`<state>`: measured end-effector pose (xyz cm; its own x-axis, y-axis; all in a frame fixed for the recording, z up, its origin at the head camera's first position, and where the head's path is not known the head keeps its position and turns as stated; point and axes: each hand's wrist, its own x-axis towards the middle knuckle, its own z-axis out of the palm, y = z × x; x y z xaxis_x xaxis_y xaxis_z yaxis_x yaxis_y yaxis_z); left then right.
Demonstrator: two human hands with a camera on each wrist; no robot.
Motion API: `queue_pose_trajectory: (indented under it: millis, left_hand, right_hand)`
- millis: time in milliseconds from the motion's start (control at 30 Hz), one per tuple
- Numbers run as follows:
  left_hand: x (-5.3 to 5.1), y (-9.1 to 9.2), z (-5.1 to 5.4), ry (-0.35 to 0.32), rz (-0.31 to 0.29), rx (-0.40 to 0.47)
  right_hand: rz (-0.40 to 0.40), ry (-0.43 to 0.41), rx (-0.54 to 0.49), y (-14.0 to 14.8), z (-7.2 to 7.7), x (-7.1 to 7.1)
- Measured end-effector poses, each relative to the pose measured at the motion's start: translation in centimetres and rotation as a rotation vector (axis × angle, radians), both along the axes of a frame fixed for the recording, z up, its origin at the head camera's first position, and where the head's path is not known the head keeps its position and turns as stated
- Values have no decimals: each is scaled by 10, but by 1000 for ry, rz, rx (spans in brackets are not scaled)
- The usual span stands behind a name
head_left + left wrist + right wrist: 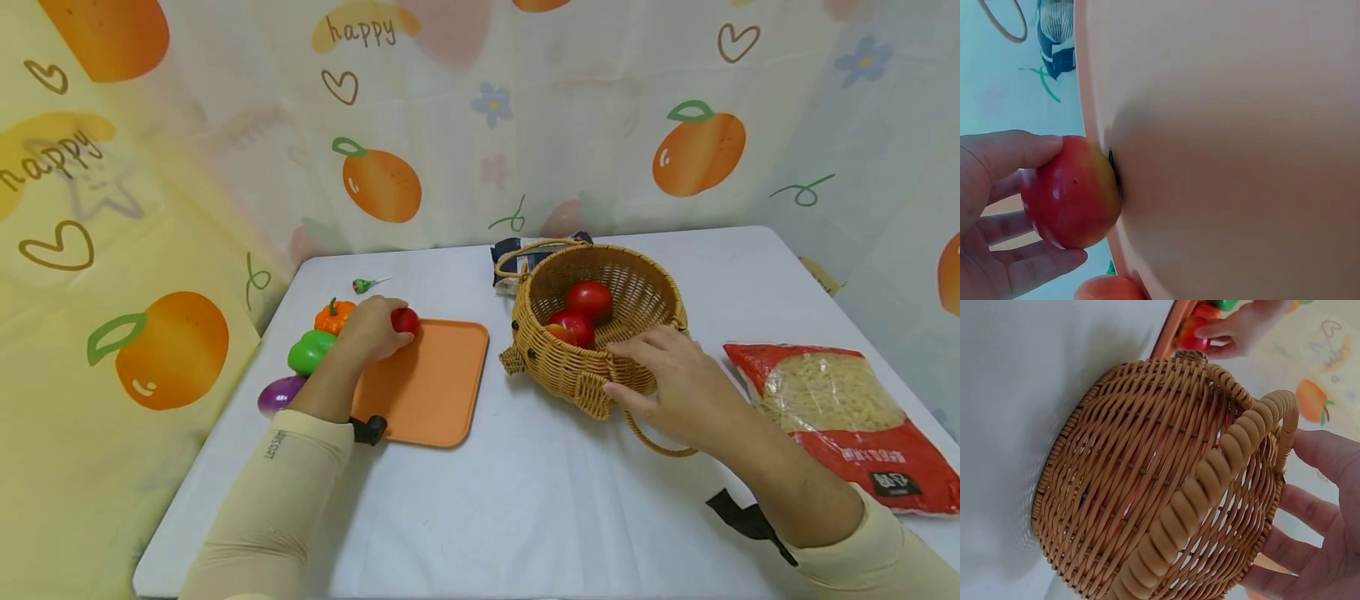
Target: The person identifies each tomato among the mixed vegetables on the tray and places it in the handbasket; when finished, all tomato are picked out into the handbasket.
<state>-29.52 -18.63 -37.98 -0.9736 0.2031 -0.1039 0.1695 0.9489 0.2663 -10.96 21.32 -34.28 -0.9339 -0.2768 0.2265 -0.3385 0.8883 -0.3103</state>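
Observation:
My left hand (372,329) pinches a red tomato (1072,194) between thumb and fingers at the far left part of the orange tray (431,392). In the left wrist view its yellowish end with green sepals faces the tray. My right hand (678,383) lies by the near right rim of the wicker basket (570,379), its fingers fairly straight at the rim and the thumb on the outer side. Fingertips are partly hidden behind the basket in the right wrist view. Inside the basket lie red tomatoes (588,300).
Left of the tray stand an orange pumpkin (333,317), a green vegetable (310,352) and a purple eggplant (280,394). A small green-wrapped lollipop (363,285) lies behind. A dark package (507,250) sits behind the basket; a red pasta bag (840,417) lies right.

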Motion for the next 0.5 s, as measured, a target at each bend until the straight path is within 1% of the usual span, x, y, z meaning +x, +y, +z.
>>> queue_pose_trajectory:
  millis: [100, 267, 400, 500]
  left_hand:
    - [1, 2, 1, 26, -13, 22]
    - [3, 10, 7, 78, -32, 52]
    - [5, 18, 15, 108, -53, 75]
    - [9, 27, 23, 112, -59, 117]
  right_hand:
    - [-2, -3, 3, 0, 0, 0]
    - [-11, -13, 12, 0, 0, 0]
    - [-14, -12, 9, -1, -1, 0]
    - [-13, -5, 7, 0, -1, 0]
